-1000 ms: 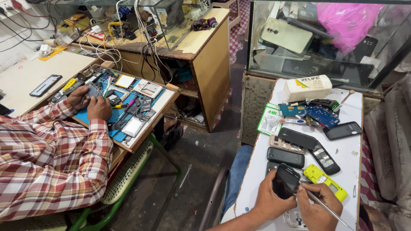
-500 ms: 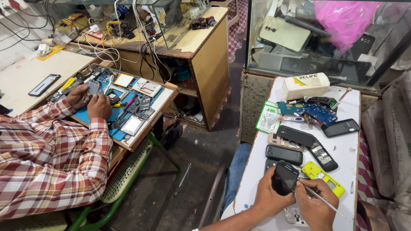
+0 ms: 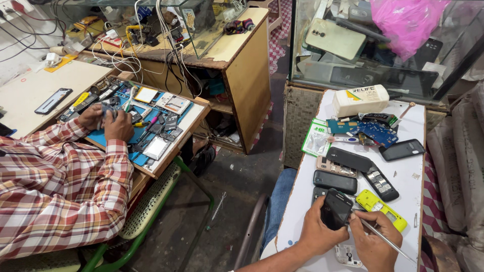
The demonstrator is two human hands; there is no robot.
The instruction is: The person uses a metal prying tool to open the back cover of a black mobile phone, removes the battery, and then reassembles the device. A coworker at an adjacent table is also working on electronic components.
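The left hand [image 3: 318,233] is curled in a grip, fingers toward one o'clock. The right hand [image 3: 374,245] is pinched shut, just beside it at three o'clock.

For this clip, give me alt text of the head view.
The left hand holds a black phone over a white table strewn with phones, while the right hand works a thin tool at it. A co-worker's hands are busy at another bench.

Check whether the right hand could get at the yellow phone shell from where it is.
Probably yes. The yellow phone shell lies uncovered on the white table just beyond the right hand, though that hand holds a thin metal tool.
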